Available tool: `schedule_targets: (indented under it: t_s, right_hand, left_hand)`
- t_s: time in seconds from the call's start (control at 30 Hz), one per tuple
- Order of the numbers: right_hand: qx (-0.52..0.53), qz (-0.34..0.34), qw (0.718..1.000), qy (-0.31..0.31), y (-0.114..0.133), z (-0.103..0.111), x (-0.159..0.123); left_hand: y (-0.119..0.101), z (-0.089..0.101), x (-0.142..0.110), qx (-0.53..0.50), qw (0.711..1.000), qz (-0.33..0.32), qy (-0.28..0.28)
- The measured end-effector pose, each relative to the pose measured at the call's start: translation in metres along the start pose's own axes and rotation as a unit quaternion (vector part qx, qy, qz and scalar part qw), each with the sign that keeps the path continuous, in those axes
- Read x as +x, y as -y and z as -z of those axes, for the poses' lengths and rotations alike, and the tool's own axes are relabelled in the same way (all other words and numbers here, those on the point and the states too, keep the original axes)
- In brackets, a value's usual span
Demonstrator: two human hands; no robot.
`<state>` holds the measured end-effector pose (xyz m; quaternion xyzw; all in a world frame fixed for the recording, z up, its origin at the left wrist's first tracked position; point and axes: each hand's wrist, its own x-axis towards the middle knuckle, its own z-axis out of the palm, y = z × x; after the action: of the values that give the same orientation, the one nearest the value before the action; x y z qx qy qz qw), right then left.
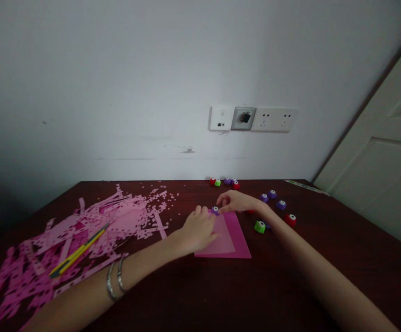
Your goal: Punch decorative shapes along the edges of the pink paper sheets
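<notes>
A purple craft punch (215, 210) with a white and black top sits at the far edge of a light pink sheet of paper (223, 240). My right hand (235, 201) reaches over from the right, its fingers bent and closed on the side of this punch. On the left part of the light pink sheet rests my left hand (199, 229), holding it down with curled fingers near the punch and the thumb stretched across it. Beneath lies a darker pink sheet (240, 237), showing along the right and front. Whether paper is inside the punch cannot be made out.
Several more punches stand around, including a green punch (260, 226), a red punch (290, 220) and a purple punch (281, 204). Pink paper scraps (82, 235) spread across the left, with a yellow utility knife (79, 251) on them. A ruler-like strip (306, 186) lies at the back right.
</notes>
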<state>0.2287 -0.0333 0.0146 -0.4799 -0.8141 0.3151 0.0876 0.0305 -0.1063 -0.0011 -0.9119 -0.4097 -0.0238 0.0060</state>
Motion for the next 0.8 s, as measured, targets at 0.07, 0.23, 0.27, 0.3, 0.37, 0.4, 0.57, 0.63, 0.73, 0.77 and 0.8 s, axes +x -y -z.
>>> schedule_targets:
  t_s: [0.07,0.23,0.27,0.3,0.37,0.4,0.57,0.63,0.73,0.77,0.8]
  right_hand:
    - [-0.035,0.034,0.999,-0.020,0.000,-0.008,0.000]
    - [-0.067,0.070,0.992,-0.083,-0.003,-0.023,0.000]
    - [-0.071,0.076,0.991,-0.089,-0.004,-0.024,0.000]
    - [-0.075,0.083,0.989,-0.094,-0.005,-0.025,0.001]
    - [-0.082,0.095,0.987,-0.100,-0.008,-0.026,0.002]
    - [-0.083,0.098,0.986,-0.102,-0.010,-0.026,0.003]
    - [-0.085,0.115,0.983,-0.113,-0.014,-0.027,0.004]
    - [-0.079,0.113,0.983,-0.118,-0.014,-0.024,0.002]
    - [-0.055,0.103,0.986,-0.120,-0.012,-0.019,-0.001]
    - [-0.053,0.100,0.986,-0.119,-0.012,-0.017,-0.002]
    - [-0.053,0.099,0.987,-0.118,-0.012,-0.016,-0.003]
  left_hand:
    - [-0.009,-0.005,-0.011,-0.009,0.999,-0.009,0.042]
    - [-0.014,-0.010,-0.018,-0.052,0.992,0.009,0.117]
    - [-0.014,-0.010,-0.018,-0.055,0.991,0.011,0.122]
    - [-0.014,-0.009,-0.018,-0.057,0.990,0.012,0.125]
    - [-0.013,-0.009,-0.017,-0.059,0.990,0.015,0.128]
    - [-0.013,-0.009,-0.017,-0.061,0.990,0.015,0.126]
    - [-0.011,-0.011,-0.018,-0.060,0.992,0.004,0.115]
    - [-0.010,-0.012,-0.018,-0.061,0.991,0.005,0.121]
    - [-0.009,-0.012,-0.018,-0.073,0.988,0.003,0.132]
    - [-0.009,-0.012,-0.018,-0.077,0.988,0.002,0.133]
    - [-0.009,-0.012,-0.018,-0.080,0.988,0.003,0.132]
